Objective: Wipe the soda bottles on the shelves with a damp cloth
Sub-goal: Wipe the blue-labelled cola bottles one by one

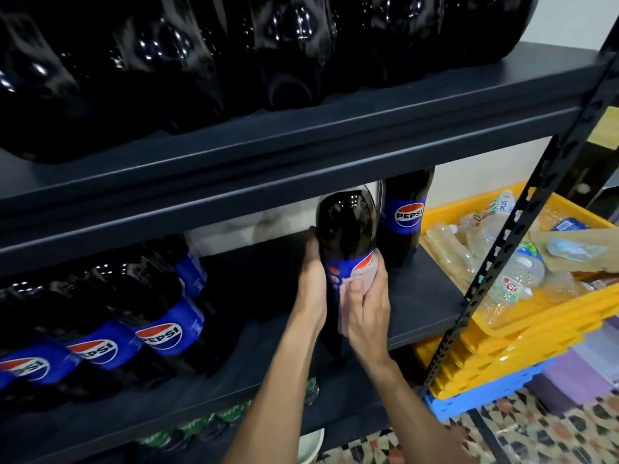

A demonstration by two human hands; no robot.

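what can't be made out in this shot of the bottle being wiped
Head view:
held bottle: label mostly covered by the pink cloth and right hand; base behind the forearms.
pink cloth: mostly under that hand; dampness untellable.
top-shelf bottles: cut off by the upper edge.
green bottles below: hidden by the shelf board, blurred.

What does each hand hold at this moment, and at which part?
The left hand grips the Pepsi bottle at its side, beside the label. The right hand holds a pink cloth against the label.
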